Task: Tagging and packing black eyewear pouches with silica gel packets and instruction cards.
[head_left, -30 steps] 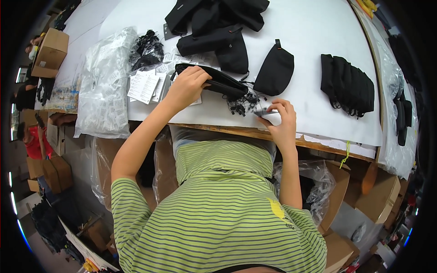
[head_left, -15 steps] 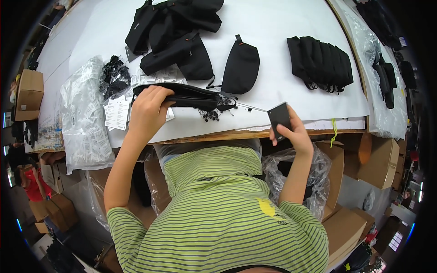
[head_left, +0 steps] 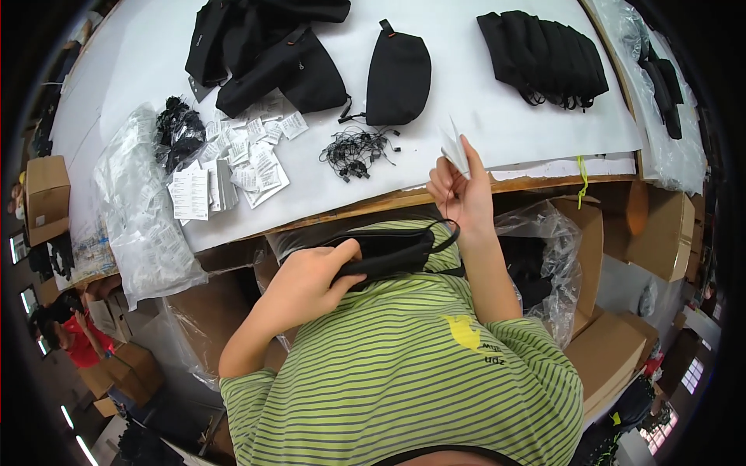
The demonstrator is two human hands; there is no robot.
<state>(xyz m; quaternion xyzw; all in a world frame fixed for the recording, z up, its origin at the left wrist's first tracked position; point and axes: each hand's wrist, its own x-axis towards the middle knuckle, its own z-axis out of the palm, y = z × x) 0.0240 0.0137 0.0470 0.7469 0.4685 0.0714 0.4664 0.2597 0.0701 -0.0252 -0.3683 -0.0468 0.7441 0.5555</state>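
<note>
The left hand (head_left: 315,283) grips the black pouch (head_left: 392,255) by one end, off the surface (head_left: 458,85), between its near edge and the striped shirt (head_left: 404,334). The right hand (head_left: 470,200) pinches a tag (head_left: 457,155) above that near edge, close to the pouch's loop (head_left: 446,236). A tangle of strings (head_left: 357,155) lies near the same edge (cards (head_left: 190,194) sit to its left), and folded pouches (head_left: 544,60) line up toward the far right corner.

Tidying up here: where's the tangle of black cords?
In the head view, the cords lie on the white table, between the paper labels on their left and the right hand.
</note>
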